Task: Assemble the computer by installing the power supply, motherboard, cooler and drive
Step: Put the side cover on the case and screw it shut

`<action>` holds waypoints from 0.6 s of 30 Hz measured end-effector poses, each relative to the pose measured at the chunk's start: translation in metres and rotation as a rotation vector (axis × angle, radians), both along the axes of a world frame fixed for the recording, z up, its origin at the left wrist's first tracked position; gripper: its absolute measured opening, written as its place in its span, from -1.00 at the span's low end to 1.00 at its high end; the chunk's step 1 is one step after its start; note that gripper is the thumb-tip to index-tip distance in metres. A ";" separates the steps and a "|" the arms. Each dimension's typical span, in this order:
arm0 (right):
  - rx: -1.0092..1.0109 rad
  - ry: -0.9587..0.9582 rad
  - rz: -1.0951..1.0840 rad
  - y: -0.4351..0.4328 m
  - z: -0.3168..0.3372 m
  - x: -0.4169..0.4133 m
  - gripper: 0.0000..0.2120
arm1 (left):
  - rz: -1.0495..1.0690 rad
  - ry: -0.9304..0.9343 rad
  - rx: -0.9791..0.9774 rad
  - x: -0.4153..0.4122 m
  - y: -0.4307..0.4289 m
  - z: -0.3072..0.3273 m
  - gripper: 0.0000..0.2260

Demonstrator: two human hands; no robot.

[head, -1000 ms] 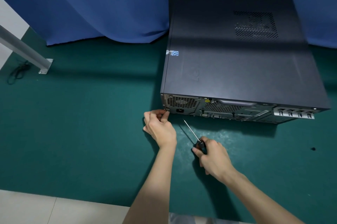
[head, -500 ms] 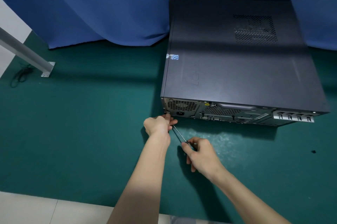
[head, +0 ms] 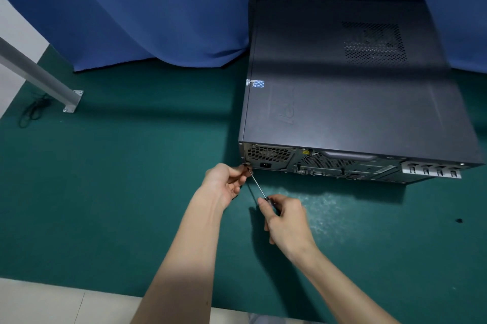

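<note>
Green mat [head: 105, 192] under a blue curtain [head: 158, 7], computer case [head: 342, 102] lying flat, right of centre. Since a second ago I've swung the screwdriver [head: 257, 184] up so its tip meets the rear panel [head: 329, 163] at its lower-left corner. My left hand [head: 226, 178] pinches the shaft near the tip, and my right hand [head: 287, 221] curls round the handle, mid-frame.

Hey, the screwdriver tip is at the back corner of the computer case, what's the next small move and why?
Probably twist the screwdriver with the right hand, pressing lightly inward. Its tip sits at a rear lower corner of the computer case, beside the power supply vent; the left hand pinches around that tip, and the right hand grips the handle.
</note>
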State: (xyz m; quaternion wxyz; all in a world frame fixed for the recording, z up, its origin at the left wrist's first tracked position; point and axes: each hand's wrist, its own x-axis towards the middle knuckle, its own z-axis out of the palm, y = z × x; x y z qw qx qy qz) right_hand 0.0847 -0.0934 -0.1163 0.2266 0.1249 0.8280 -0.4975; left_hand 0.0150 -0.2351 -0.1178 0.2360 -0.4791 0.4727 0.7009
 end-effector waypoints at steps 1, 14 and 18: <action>0.002 0.001 -0.003 -0.001 0.000 -0.001 -0.76 | 0.000 0.005 0.002 0.000 -0.001 0.000 -0.85; -0.009 0.030 -0.101 -0.015 -0.003 0.007 -0.79 | 0.003 0.018 0.027 0.001 -0.003 -0.003 -0.85; 0.014 0.033 -0.099 -0.017 -0.004 0.009 -0.78 | 0.000 0.026 0.024 0.001 -0.003 -0.003 -0.86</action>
